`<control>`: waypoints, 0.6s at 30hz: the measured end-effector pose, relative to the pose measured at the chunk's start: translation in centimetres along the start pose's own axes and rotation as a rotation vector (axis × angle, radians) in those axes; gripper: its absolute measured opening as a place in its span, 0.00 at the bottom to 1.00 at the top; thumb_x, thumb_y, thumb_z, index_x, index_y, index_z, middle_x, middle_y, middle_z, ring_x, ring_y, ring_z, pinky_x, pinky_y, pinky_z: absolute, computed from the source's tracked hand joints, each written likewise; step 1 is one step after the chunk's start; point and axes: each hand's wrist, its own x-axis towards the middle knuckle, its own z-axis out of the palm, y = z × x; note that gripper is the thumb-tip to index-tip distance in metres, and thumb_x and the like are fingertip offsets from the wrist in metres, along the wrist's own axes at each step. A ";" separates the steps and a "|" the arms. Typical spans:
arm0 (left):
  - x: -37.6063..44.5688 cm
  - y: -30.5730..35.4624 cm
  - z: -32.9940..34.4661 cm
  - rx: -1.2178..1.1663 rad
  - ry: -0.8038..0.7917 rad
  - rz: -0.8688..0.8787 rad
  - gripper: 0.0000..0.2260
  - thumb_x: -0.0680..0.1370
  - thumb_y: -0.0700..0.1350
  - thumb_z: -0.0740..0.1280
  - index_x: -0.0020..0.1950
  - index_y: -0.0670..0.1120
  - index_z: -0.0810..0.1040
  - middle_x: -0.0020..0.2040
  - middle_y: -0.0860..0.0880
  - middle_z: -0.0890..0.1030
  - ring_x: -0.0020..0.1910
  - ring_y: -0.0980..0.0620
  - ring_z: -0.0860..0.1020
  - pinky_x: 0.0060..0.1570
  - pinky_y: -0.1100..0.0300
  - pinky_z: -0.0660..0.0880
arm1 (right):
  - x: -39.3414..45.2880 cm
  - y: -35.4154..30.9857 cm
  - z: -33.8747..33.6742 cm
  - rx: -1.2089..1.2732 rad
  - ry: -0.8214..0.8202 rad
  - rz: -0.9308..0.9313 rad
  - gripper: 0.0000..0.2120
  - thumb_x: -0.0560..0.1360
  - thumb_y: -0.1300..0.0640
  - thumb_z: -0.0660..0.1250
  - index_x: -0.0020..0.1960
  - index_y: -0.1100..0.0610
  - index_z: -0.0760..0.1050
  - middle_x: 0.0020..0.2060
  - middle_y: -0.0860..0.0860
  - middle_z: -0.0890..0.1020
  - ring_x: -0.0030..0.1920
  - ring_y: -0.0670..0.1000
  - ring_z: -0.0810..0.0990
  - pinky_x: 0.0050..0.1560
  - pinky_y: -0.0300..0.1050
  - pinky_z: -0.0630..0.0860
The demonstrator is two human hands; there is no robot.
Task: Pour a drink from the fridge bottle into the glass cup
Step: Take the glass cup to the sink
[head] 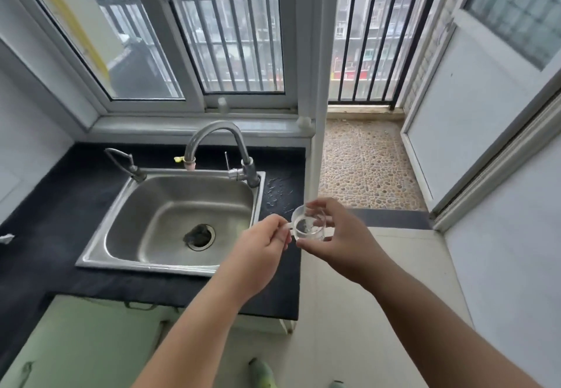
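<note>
A small clear glass cup [307, 224] with a handle is held between both hands, just past the right end of the black counter, above the floor. My left hand [261, 246] pinches the handle on the cup's left side. My right hand [337, 232] wraps around the cup's body from the right, thumb at its near side. The cup stays upright, and a little clear liquid or wetness glints at its bottom. No fridge and no bottle are in view.
A steel sink [170, 220] with a curved tap [218, 150] sits in the black counter [45, 220], with water drops right of the tap. Windows run behind it. An open doorway to a pebble-floored balcony [361, 169] lies to the right. Green cabinet doors are below.
</note>
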 end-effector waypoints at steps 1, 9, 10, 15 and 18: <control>1.0 -0.2 -0.2 -0.001 0.000 -0.012 0.11 0.87 0.50 0.60 0.47 0.52 0.78 0.43 0.52 0.83 0.46 0.50 0.80 0.51 0.48 0.79 | 1.1 0.1 0.1 0.001 -0.009 0.003 0.30 0.70 0.49 0.81 0.68 0.45 0.72 0.57 0.38 0.80 0.57 0.37 0.80 0.61 0.44 0.81; 9.6 -3.1 -1.2 -0.040 -0.033 -0.064 0.11 0.86 0.51 0.59 0.48 0.52 0.78 0.45 0.51 0.84 0.47 0.48 0.81 0.50 0.49 0.78 | 9.6 1.8 2.1 -0.025 0.008 0.070 0.31 0.70 0.52 0.81 0.69 0.47 0.71 0.58 0.41 0.79 0.57 0.43 0.79 0.60 0.41 0.79; 10.9 -3.5 -1.3 -0.038 -0.038 -0.070 0.11 0.86 0.51 0.59 0.48 0.52 0.78 0.45 0.51 0.84 0.47 0.48 0.81 0.50 0.49 0.78 | 10.7 2.1 2.4 -0.035 0.017 0.077 0.31 0.70 0.52 0.81 0.69 0.48 0.71 0.58 0.41 0.78 0.56 0.42 0.79 0.59 0.39 0.78; 17.0 -6.1 -1.0 -0.017 -0.055 -0.106 0.11 0.86 0.52 0.59 0.48 0.54 0.77 0.45 0.51 0.84 0.46 0.48 0.81 0.44 0.52 0.78 | 16.1 4.6 4.1 -0.037 0.071 0.114 0.31 0.69 0.53 0.80 0.69 0.47 0.73 0.60 0.46 0.76 0.56 0.43 0.78 0.60 0.40 0.77; 20.3 -7.2 -0.2 0.013 -0.046 -0.128 0.10 0.86 0.51 0.58 0.51 0.53 0.78 0.45 0.52 0.83 0.45 0.49 0.81 0.43 0.54 0.76 | 19.3 6.3 4.6 -0.039 0.078 0.131 0.31 0.69 0.55 0.80 0.70 0.48 0.74 0.60 0.48 0.75 0.56 0.44 0.77 0.60 0.36 0.73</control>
